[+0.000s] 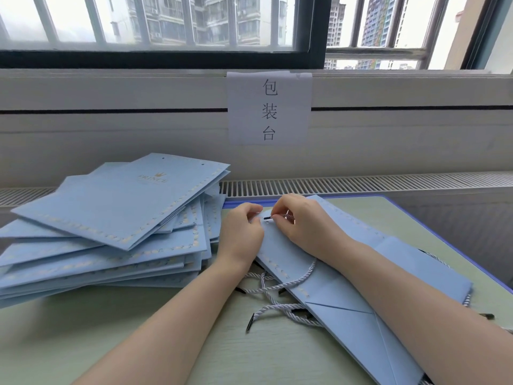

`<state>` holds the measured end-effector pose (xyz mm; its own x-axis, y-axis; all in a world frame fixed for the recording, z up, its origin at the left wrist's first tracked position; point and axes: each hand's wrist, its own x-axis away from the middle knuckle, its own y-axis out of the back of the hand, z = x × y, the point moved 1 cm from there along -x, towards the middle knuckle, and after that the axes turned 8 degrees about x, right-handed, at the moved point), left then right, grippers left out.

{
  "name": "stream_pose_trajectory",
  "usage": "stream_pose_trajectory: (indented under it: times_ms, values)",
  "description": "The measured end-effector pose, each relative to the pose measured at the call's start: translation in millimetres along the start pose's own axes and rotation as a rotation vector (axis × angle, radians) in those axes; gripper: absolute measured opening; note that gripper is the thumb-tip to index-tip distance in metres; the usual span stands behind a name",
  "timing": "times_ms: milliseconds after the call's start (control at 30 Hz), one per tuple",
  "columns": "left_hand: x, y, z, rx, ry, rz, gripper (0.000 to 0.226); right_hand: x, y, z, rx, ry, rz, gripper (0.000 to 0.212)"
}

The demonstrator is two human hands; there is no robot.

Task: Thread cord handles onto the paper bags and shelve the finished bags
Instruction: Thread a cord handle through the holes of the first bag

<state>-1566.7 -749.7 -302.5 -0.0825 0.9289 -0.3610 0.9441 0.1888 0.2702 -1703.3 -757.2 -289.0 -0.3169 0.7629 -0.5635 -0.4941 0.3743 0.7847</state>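
Note:
A flat light-blue paper bag (341, 293) lies across the table in front of me, top edge toward the window. My left hand (241, 234) grips that top edge at its left corner. My right hand (302, 220) pinches a white twisted cord by its black tip (268, 217), which points at a small hole near the bag's top edge. The same cord (308, 273) runs back over the bag under my right forearm. Several loose cords (274, 304) with black tips lie beside and under the bag.
A messy stack of flat blue bags (111, 218) fills the table's left side. A paper sign (268, 108) hangs on the wall below the window. A radiator grille (361, 184) runs behind the table's blue back edge (402, 209).

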Motion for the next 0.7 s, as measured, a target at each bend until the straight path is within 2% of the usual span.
stream_pose_trajectory:
  times_ms: [200, 400, 500, 600, 700]
  values:
    - [0.4, 3.8, -4.4, 0.271, 0.083, -0.082, 0.022, -1.6, 7.5, 5.9, 0.084, 0.03, 0.04, 0.003]
    - [3.8, 3.7, -8.1, 0.26, 0.081, -0.048, 0.024, -10.6, 15.5, 19.0, 0.296, 0.142, 0.089, 0.011]
    - [4.5, 2.6, -8.7, 0.249, 0.072, -0.029, 0.028, -12.7, 9.0, 23.7, 0.367, 0.263, 0.051, 0.017]
    - [5.5, 3.6, -11.6, 0.254, 0.043, -0.085, 0.026, -10.2, 5.7, 20.3, 0.268, 0.2, 0.079, 0.007]
    - [5.5, 7.2, -13.9, 0.37, 0.058, -0.147, 0.03, -7.0, 6.8, 10.3, 0.022, 0.099, -0.028, 0.006]
